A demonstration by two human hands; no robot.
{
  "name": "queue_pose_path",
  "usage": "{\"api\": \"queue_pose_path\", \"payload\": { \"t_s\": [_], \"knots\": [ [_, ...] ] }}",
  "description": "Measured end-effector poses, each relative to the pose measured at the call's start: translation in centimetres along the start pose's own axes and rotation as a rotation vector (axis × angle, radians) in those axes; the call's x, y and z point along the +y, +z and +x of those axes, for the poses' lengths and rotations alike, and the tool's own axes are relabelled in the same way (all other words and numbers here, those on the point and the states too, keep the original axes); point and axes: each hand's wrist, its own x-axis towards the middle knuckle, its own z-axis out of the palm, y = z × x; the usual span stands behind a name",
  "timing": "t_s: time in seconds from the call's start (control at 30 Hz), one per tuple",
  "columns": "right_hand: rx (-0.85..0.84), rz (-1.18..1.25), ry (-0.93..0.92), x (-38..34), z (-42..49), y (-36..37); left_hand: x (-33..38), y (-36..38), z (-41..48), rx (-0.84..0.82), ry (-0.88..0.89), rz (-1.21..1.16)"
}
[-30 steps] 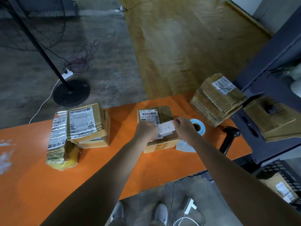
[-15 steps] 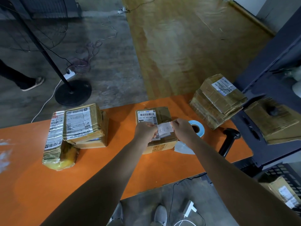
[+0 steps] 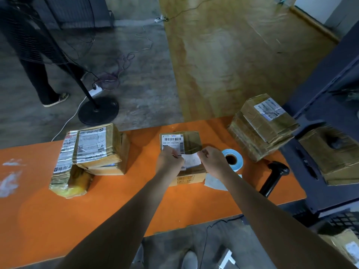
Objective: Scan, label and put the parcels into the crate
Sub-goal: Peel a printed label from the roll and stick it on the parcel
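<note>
orange counter: both hands, left and right, pinch a label over the middle parcel; labelling underway, crating and other parcels remain.

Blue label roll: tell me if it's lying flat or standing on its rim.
Lying flat. The blue label roll shows its dark core hole facing up, on the orange table.

The writing on the small label is too blurred to read. The left hand and right hand cover the near top of the parcel. The crate is cut off by the right edge
</note>
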Motion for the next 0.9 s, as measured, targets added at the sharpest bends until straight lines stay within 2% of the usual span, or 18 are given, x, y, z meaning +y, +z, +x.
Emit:
{"api": "queue_pose_path", "payload": {
  "t_s": [0.23,0.73,0.9],
  "knots": [
    [0.118,-0.125,-0.035,0.0,-0.1,1.3,-0.7,0.8,-0.2,0.059,0.121,0.231],
    [0.147,-0.17,0.017,-0.8,-0.6,1.3,-0.9,0.4,0.4,-0.015,0.128,0.19],
    [0.174,-0.177,0.017,-0.8,-0.6,1.4,-1.1,0.4,0.3,-0.009,0.186,0.257]
  ]
}}
